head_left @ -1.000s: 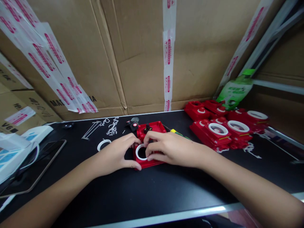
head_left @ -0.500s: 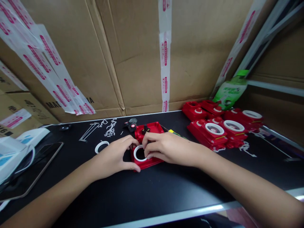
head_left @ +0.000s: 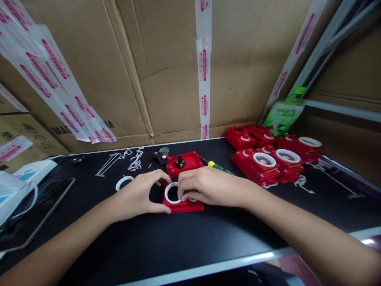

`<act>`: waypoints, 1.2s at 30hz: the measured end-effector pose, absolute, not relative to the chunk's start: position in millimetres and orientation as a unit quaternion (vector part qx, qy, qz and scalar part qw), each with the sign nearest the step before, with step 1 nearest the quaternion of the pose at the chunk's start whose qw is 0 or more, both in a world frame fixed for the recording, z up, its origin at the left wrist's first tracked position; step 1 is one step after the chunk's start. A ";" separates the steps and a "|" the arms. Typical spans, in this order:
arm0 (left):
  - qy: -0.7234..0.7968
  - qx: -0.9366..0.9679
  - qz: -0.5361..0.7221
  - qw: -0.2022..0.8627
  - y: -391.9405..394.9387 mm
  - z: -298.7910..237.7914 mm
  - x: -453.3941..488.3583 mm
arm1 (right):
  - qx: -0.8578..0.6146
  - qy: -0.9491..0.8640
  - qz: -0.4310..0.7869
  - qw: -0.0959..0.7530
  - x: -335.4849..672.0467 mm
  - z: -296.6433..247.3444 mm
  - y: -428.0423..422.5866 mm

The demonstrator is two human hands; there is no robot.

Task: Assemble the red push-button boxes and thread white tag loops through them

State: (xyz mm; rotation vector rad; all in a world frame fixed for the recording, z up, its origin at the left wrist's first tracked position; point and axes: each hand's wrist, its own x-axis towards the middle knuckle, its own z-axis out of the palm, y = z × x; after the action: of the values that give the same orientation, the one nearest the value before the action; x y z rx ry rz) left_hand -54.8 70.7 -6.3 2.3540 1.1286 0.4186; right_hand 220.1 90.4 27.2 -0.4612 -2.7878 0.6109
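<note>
A red plastic housing cover (head_left: pixel 181 207) lies on the black table in front of me, a white ring (head_left: pixel 167 198) set around its round opening. My left hand (head_left: pixel 139 196) grips the cover's left end, thumb at the front edge and fingers at the back. The fingers of my right hand (head_left: pixel 208 186) are bent together and pinch the right side of the ring, covering part of it. Just behind the hands sits an open red box (head_left: pixel 193 159) with a small black and brass part (head_left: pixel 180 162) inside.
A loose white ring (head_left: pixel 119 183) lies by my left wrist. Behind are a black part (head_left: pixel 161 157), tangled white cords (head_left: pixel 136 159) and a yellow-green screwdriver (head_left: pixel 218 167). Several red units (head_left: pixel 258 165) and a green bottle (head_left: pixel 284 115) stand right; a phone (head_left: pixel 38 214) lies left.
The view has shifted slightly. The right fingers have slid a little along the ring's right rim, and more of the cover's front right corner shows. The left hand keeps its hold.
</note>
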 end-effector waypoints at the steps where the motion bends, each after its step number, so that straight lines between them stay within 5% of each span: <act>1: 0.423 0.858 0.159 0.245 69.5 -6.7 -52.0 | -0.163 -0.955 0.210 0.131 218.1 24.9 89.0; 26: 0.495 0.819 0.193 0.219 60.2 -8.7 -33.9 | -0.209 -0.951 0.178 0.144 213.1 16.3 86.9; 36: 0.364 0.865 0.165 0.302 71.5 1.9 -55.7 | -0.153 -0.955 0.224 0.119 220.6 30.2 91.3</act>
State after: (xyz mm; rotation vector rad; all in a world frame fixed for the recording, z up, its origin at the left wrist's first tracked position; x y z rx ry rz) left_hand -55.7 71.5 1.9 2.2946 0.9649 0.4383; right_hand 220.6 91.3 30.2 -0.4475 -2.7917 0.6553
